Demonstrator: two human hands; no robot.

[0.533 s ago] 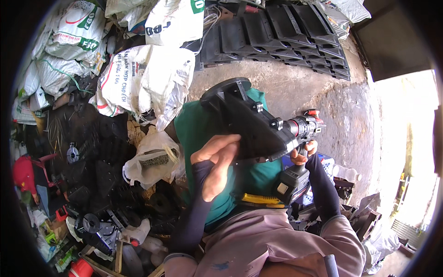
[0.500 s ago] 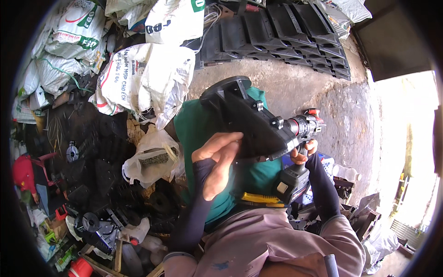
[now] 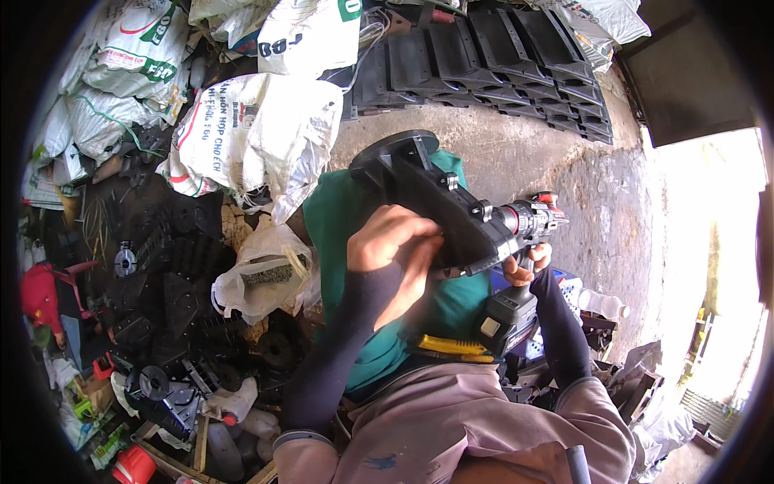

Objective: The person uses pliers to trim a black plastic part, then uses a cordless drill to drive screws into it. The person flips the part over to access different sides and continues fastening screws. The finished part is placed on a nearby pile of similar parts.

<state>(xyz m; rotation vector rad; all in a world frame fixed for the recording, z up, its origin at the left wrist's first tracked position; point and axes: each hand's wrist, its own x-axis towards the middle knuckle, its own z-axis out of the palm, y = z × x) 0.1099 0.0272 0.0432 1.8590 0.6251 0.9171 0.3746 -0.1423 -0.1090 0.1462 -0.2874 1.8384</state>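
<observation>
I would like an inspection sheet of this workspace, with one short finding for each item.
Surface: green cloth below the work
Job's things: black part; power tool at its right end
Clutter: dark parts crowd the left; open white bag beside them
Hands: left hand at the black part, contact unclear; right hand grips the power tool
Cables: nothing seen on the power tool
Surroundings: white sacks, stacked black parts, bright opening at right

The black housing (image 3: 463,230) looks like smooth plastic with a slight sheen, its clips (image 3: 482,211) shiny as metal. Just right of the housing, the drill (image 3: 530,219) has a matt plastic battery (image 3: 506,323); under the housing lies matt green cloth (image 3: 339,218). Left of the housing are creased, faintly glossy woven-plastic sacks (image 3: 298,105); beyond it, rough concrete-like floor (image 3: 584,173).
</observation>
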